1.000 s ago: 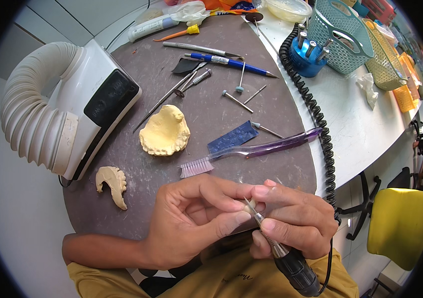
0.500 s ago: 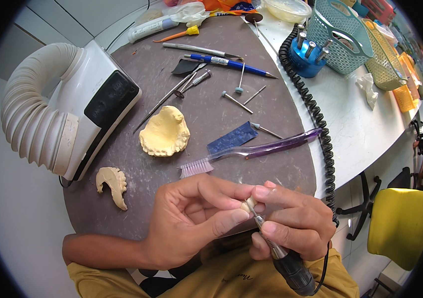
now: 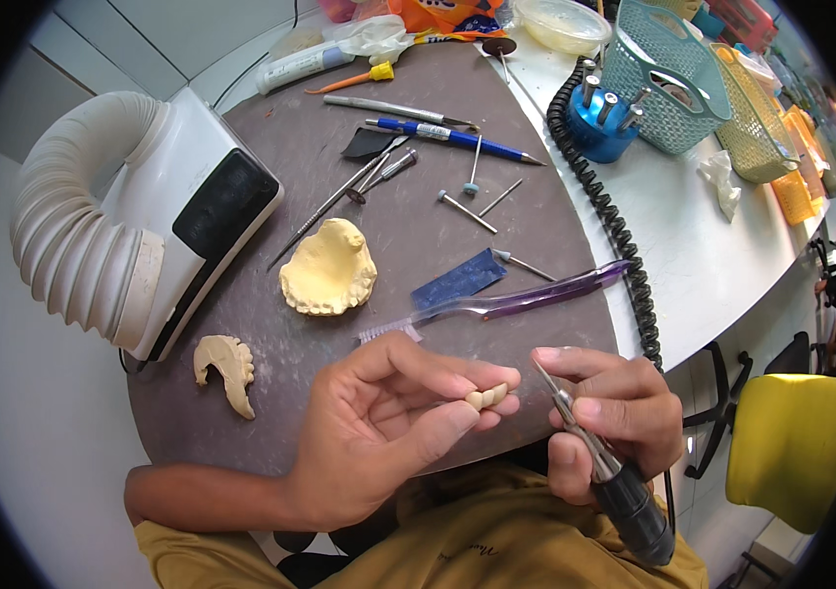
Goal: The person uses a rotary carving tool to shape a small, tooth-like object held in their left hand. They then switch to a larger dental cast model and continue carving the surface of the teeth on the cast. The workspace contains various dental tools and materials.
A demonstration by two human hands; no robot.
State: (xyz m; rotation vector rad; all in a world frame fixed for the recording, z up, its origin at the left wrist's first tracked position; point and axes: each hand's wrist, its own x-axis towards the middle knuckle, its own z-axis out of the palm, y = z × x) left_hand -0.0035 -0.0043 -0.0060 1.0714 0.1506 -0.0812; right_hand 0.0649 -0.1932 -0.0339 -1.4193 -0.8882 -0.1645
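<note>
Between thumb and fingers, my left hand pinches a small cream dental bridge of a few joined teeth. My right hand grips a rotary handpiece with a black rear and a metal nose, its thin bur pointing up and left. The bur tip is apart from the bridge, a short gap to its right. Beyond my hands lie a yellow plaster dental cast and a purple toothbrush, whose bristles are close to my left fingers. To the left rests a smaller tan arch-shaped tooth piece.
A white machine with a ribbed hose stands at the left. Across the brown mat lie a blue mechanical pencil, a scalpel-like tool, several burs and a blue strip. A coiled cord, blue bur holder and baskets are at right.
The handpiece has moved right, and its bur has left the bridge. My left hand still pinches the bridge, now turned so its row of teeth shows.
</note>
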